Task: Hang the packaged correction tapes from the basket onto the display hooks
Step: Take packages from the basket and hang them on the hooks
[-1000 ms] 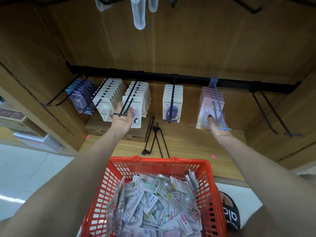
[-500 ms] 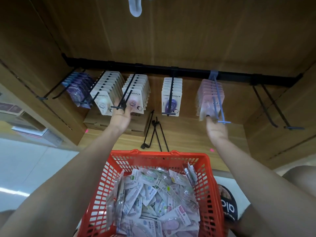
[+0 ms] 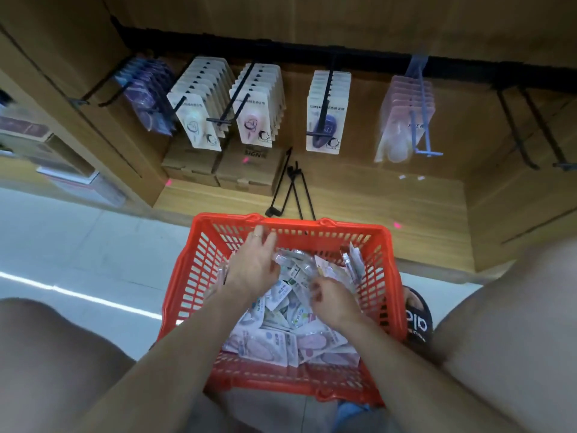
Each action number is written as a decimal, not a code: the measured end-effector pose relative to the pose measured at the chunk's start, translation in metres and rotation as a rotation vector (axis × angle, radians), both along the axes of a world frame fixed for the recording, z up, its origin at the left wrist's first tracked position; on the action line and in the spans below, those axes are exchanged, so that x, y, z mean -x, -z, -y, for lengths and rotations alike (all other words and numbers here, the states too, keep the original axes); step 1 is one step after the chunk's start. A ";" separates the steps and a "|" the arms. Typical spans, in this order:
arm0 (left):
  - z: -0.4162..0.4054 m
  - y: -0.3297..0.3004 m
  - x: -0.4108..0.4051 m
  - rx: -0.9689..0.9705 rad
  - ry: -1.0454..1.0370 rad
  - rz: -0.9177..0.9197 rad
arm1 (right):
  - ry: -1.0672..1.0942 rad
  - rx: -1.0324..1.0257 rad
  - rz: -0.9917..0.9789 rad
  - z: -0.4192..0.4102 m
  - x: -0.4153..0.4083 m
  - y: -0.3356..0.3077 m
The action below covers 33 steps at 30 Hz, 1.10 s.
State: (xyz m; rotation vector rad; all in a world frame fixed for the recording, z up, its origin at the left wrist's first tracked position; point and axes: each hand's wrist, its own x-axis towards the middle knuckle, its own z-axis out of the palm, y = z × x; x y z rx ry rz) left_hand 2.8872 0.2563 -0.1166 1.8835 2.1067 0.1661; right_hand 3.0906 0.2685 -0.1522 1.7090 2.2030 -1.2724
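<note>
While the loose packaged correction tapes (image 3: 281,326) are lying heaped in the red basket (image 3: 385,276) at the lower centre of the frame, both hands are reaching down into the pile. The left hand (image 3: 253,270) is hovering over the far left part of the heap with its fingers spread and relaxed, gripping nothing that can be seen. The right hand (image 3: 331,300) is lying just right of it with its fingers curled down among the packets; whether it is pinching one cannot be told, because the fingertips are hiding in the heap.

Above the basket, in the upper half of the frame, filled display hooks (image 3: 324,98) are jutting from a black rail (image 3: 312,53) on the wooden panel. From left to right they are carrying purple packs (image 3: 146,95), two rows of white cards (image 3: 199,104), a row of white cards with a dark blue tape (image 3: 326,120), and a row of pink packs (image 3: 402,120) on a blue hook (image 3: 421,120). At the upper right, two bare hooks (image 3: 530,126) are hanging from the same rail.

On the wooden shelf (image 3: 374,207) below, brown cardboard boxes (image 3: 224,167) are sitting under the white cards, and loose black hooks (image 3: 290,189) are lying just beyond the basket's far rim.
</note>
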 end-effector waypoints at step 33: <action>0.055 0.038 -0.002 0.556 0.122 0.292 | -0.134 0.411 0.157 0.000 -0.044 0.008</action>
